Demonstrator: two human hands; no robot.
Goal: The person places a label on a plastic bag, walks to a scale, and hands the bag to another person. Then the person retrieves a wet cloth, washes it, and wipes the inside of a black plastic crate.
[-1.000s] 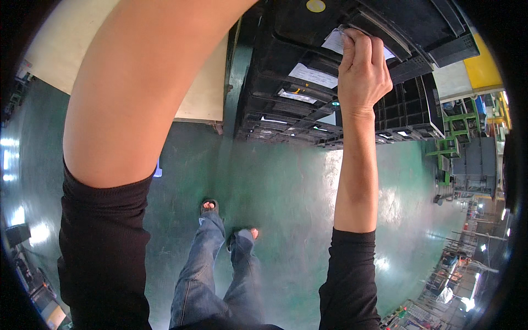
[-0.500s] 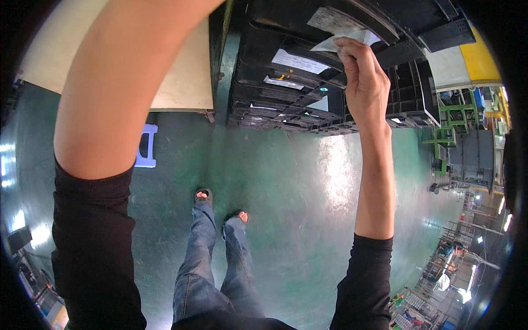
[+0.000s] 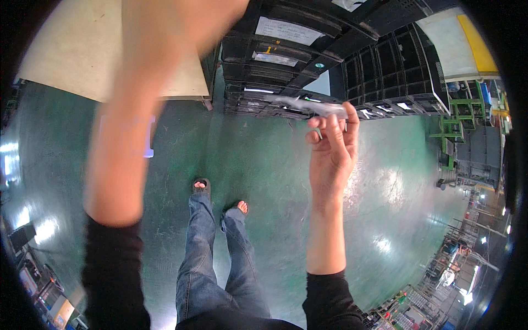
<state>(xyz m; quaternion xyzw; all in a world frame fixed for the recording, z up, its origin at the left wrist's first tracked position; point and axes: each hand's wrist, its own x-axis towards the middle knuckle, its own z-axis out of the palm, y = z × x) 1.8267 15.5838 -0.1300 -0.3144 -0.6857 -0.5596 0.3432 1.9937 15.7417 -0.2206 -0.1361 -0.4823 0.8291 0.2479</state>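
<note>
My right hand [image 3: 336,148] is closed on a crumpled white paper slip [image 3: 316,107], pinched between thumb and fingers. The slip trails leftward, blurred, in front of the stacked black plastic crates [image 3: 286,49] and apart from them. At the upper left, my left hand [image 3: 190,25] is smeared by motion above the pale tabletop, and its fingers cannot be made out. On the crate fronts are white paper labels [image 3: 289,31], one of them just left of the upper middle.
A pale board-topped table [image 3: 60,60] stands at the left, with a purple stool [image 3: 149,137] partly behind my left forearm. Green metal frames [image 3: 462,113] and a white-and-yellow panel [image 3: 454,41] lie at the right. Green floor [image 3: 275,231] surrounds my feet.
My right hand has come down and toward me from the upper crate, with the paper slip now away from it. My left arm has drawn back, bringing the blurred hand into view.
</note>
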